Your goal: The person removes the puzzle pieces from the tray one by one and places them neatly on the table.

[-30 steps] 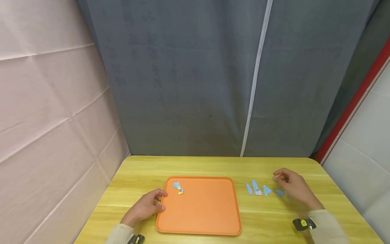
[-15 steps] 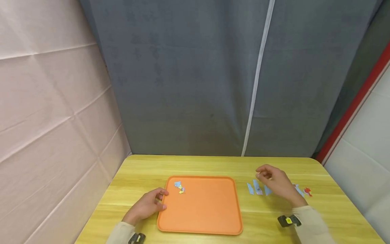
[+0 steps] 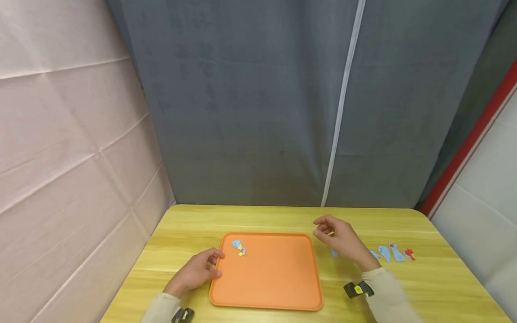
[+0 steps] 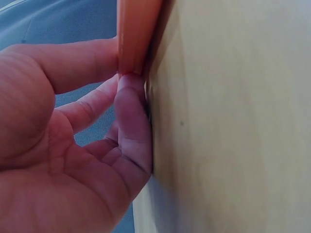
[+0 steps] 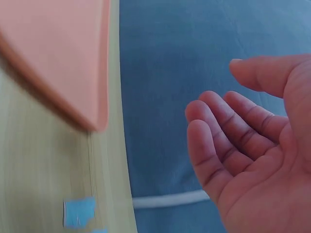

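My left hand [image 3: 195, 271] holds the left edge of an orange tray [image 3: 266, 273], its thumb and fingers at the rim. Close up in the left wrist view, the thumb and curled fingers meet the rim beside the tabletop. Light-blue and yellow printed puzzle pieces [image 3: 239, 247] lie together in the tray's upper left. Just right of the tray, above the table, is my right hand [image 3: 343, 240]. Its fingers are loosely bent, and the right wrist view shows nothing in them. The hand partly hides a blue piece [image 3: 334, 253] under it.
More pieces lie in a row on the wooden table [image 3: 262, 219] at right: blue ones [image 3: 384, 253], [image 3: 396, 252] and a red one [image 3: 409, 254]. Behind the table hangs a grey curtain [image 3: 242, 112]; pale cloth [image 3: 81, 157] stands at the left.
My right hand has moved left over the row of pieces toward the tray, uncovering the pieces at the right. My left hand has stayed at the tray's edge.
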### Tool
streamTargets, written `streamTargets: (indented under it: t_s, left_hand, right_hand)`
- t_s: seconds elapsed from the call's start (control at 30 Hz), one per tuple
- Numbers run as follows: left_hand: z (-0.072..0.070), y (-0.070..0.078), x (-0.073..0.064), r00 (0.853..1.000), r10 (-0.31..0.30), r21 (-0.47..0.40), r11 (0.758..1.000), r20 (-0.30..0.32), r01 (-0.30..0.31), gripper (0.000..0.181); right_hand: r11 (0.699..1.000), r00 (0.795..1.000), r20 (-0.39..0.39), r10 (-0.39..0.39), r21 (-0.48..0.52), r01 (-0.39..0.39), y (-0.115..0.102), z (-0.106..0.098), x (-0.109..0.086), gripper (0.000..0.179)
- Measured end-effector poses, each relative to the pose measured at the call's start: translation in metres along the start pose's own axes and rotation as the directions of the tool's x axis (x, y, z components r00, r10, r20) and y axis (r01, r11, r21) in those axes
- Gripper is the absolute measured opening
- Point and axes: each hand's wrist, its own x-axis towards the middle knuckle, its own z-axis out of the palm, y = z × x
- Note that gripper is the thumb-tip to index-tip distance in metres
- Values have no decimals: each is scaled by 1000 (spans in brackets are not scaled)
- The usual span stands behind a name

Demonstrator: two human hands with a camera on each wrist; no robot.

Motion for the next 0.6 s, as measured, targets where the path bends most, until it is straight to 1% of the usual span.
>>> streamTargets:
  t_s: [0.27, 0.4, 0.53, 0.6]
  left_hand:
    - [0, 1, 0, 1000, -3, -4, 1000, 2, 3, 43]
    - [0, 0, 1, 1000, 2, 2, 1000, 3, -2, 44]
    - [0, -1, 2, 1000, 16, 7, 1000, 11, -16, 43]
    - [0, -2, 1, 1000, 12, 2, 1000, 11, -12, 43]
  right_hand:
    - [996, 999, 28, -29, 91, 26, -12, 27, 15, 29]
    - [992, 999, 44, -31, 127, 25, -17, 41, 21, 29]
    - [989, 998, 52, -38, 144, 30, -21, 57, 28, 27]
    - [988, 997, 61, -53, 150, 44, -22, 67, 31, 27]
